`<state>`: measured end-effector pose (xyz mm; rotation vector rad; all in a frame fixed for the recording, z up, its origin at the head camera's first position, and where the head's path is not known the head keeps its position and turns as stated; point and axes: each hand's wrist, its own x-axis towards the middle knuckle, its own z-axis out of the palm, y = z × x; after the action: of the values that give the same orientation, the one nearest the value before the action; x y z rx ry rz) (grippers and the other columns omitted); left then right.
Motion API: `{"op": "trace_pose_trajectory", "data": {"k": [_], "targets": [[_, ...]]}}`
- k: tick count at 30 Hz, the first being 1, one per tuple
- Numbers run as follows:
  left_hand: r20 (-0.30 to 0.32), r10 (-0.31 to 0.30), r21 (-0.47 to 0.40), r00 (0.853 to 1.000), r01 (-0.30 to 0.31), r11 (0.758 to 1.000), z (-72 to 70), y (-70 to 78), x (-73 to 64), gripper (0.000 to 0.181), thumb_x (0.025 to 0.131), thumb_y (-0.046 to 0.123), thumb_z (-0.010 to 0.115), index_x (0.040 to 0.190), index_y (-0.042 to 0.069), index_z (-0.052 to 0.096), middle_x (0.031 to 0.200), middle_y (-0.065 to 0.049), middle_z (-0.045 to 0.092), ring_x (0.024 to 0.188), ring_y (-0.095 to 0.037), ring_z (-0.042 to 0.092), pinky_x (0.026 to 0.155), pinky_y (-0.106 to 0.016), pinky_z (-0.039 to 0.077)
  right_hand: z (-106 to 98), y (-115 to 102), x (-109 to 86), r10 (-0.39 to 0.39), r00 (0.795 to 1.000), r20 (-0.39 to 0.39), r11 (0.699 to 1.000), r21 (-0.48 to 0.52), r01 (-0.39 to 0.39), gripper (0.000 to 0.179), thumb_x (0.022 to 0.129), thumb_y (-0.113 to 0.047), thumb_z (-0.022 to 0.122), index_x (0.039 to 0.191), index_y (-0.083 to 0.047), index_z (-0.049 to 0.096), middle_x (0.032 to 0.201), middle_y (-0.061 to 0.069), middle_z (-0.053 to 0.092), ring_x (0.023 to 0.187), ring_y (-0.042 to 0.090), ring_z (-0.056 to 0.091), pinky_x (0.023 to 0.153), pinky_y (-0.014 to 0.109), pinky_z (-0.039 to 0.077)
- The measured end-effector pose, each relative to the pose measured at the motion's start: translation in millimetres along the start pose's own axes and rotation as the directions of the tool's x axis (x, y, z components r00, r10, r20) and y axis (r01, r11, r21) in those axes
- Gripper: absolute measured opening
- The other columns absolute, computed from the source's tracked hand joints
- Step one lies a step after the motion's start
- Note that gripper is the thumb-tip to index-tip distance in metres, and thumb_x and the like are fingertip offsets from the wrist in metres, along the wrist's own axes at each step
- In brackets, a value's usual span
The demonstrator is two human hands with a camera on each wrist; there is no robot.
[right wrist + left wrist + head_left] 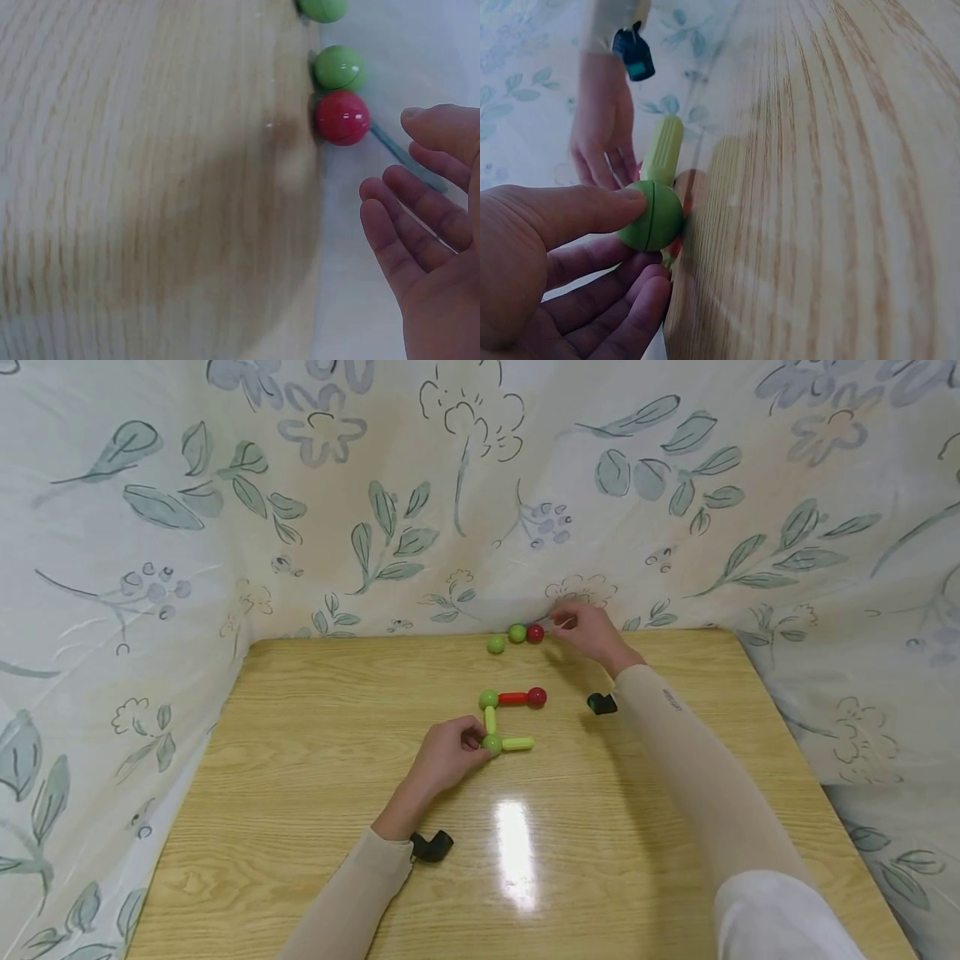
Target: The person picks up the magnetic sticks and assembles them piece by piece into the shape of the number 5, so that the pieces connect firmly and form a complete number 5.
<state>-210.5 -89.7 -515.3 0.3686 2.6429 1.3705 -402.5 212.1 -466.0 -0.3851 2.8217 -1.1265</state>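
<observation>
Left hand (450, 753): thumb and fingers clamp a seamed green ball (652, 217). From this ball extend two ribbed lime sticks (517, 744), one free-ended, one reaching a second green ball (489, 699), then red stick (513, 698) and red end ball (537, 697). Right hand (588, 635): fingers parted, just beside a loose red ball (342, 118) at the tabletop's (337, 693) far edge.

green ball (492, 743), red rod (513, 698), floral cloth (480, 510)

Green-and-red ball-and-rod chain (491, 720), bent — glossy, separate red ball (535, 633) farther back.
</observation>
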Motion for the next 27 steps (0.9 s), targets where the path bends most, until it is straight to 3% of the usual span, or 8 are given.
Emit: {"op": "trace_pose_trajectory", "data": {"k": [12, 27], "targets": [[0.004, 0.003, 0.006, 1.000, -0.003, 1.000, -1.3, 1.0, -0.7, 0.019, 0.093, 0.013, 0.089, 0.106, 0.010, 0.076, 0.093, 0.002, 0.070, 0.085, -0.014, 0.065, 0.078, -0.033, 0.057, 21.3, 16.3, 14.3, 0.068, 0.998, -0.011, 0.997, 0.027, -0.068, 0.030, 0.104, -0.023, 0.077, 0.128, -0.006, 0.074, 0.127, 0.010, 0.066, 0.120, 0.031, 0.062, 0.106, 0.048, 0.051], [0.010, 0.014, 0.002, 1.000, -0.014, 1.000, -4.3, 0.9, -0.3, 0.018, 0.093, 0.013, 0.088, 0.107, 0.009, 0.077, 0.095, -0.001, 0.072, 0.086, -0.014, 0.066, 0.079, -0.033, 0.058, 39.4, 13.8, 17.6, 0.139, 0.990, -0.039, 0.990, 0.013, -0.138, 0.035, 0.106, -0.035, 0.074, 0.128, -0.009, 0.077, 0.133, 0.009, 0.064, 0.123, 0.031, 0.057, 0.107, 0.050, 0.047]]}}
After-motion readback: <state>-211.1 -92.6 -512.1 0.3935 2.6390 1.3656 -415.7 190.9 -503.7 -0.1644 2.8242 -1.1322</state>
